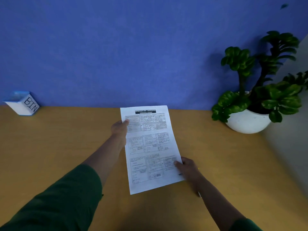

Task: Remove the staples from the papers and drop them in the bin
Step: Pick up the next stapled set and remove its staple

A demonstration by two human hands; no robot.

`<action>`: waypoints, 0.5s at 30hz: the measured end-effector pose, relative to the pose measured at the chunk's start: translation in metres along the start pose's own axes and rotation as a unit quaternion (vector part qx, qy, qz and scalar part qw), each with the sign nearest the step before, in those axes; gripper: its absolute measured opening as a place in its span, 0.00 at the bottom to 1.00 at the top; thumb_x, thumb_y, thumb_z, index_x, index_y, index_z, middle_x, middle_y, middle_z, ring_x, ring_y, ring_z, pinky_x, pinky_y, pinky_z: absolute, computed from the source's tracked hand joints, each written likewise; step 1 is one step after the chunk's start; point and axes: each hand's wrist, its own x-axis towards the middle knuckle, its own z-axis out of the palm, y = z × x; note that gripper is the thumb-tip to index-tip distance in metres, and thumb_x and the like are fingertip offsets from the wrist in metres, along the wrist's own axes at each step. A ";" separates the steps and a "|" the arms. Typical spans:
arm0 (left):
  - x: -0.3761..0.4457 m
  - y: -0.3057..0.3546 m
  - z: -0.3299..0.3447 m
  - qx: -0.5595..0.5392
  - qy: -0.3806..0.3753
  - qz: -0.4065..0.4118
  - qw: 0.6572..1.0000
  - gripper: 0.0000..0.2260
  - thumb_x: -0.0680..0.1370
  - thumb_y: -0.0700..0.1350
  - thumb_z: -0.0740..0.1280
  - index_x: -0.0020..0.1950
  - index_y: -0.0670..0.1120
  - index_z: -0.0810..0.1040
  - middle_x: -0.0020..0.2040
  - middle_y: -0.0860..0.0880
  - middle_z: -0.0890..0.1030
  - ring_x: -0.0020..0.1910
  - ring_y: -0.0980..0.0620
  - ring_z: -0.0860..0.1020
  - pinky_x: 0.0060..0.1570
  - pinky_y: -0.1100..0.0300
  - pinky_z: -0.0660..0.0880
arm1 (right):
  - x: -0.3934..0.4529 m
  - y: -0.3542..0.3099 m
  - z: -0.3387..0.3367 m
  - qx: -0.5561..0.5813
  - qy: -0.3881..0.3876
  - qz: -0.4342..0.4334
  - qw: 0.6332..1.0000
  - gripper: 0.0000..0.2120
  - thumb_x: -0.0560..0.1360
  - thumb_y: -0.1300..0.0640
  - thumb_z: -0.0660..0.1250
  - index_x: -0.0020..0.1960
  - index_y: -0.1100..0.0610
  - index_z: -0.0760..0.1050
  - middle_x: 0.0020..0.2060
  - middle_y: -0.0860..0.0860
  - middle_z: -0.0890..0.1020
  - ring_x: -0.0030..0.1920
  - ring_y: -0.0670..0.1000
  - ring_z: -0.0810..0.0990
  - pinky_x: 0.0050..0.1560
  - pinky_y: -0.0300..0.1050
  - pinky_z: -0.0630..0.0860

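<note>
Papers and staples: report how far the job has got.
Done: nothing visible; no staple can be made out, and the bin's inside is not readable from here. In hand: the papers are held above the desk, left hand at the upper left edge, right hand at the lower right. Left: pulling staples and binning them.

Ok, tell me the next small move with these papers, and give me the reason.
Probably bring the papers closer and look along the top edge for the staple. The left hand pinches the upper left edge and the right hand the lower right corner, so both are occupied, and no staple shows from here. The bin sits far off at the table's back left.
</note>
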 end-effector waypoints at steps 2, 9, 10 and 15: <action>0.004 -0.001 0.005 0.002 -0.033 -0.005 0.999 0.12 0.78 0.45 0.65 0.57 0.39 0.77 0.54 0.41 0.79 0.52 0.41 0.78 0.56 0.46 0.75 | 0.011 -0.006 -0.006 -0.001 0.023 0.003 1.000 0.04 0.75 0.58 0.66 0.44 0.56 0.79 0.43 0.54 0.83 0.41 0.51 0.81 0.38 0.42 0.78; 0.011 -0.034 0.013 0.157 -0.080 -0.052 0.983 0.03 0.74 0.33 0.67 0.47 0.36 0.77 0.50 0.37 0.80 0.47 0.40 0.79 0.43 0.51 0.76 | 0.053 -0.029 -0.009 -0.033 0.114 0.050 0.992 0.07 0.75 0.61 0.66 0.48 0.65 0.78 0.38 0.56 0.79 0.33 0.50 0.75 0.31 0.40 0.71; 0.014 -0.036 0.012 0.169 -0.073 -0.055 0.981 0.02 0.74 0.31 0.67 0.45 0.36 0.77 0.47 0.38 0.80 0.45 0.40 0.79 0.41 0.51 0.76 | 0.059 -0.033 -0.006 -0.040 0.120 0.054 0.990 0.07 0.74 0.61 0.66 0.48 0.65 0.78 0.38 0.56 0.78 0.31 0.49 0.74 0.30 0.40 0.70; 0.028 -0.042 0.005 0.240 -0.034 -0.050 0.969 0.08 0.71 0.27 0.66 0.36 0.38 0.74 0.40 0.39 0.79 0.37 0.42 0.79 0.32 0.52 0.79 | 0.077 -0.042 0.012 -0.049 0.137 0.079 0.986 0.10 0.74 0.62 0.67 0.51 0.67 0.78 0.37 0.56 0.78 0.31 0.51 0.73 0.30 0.41 0.70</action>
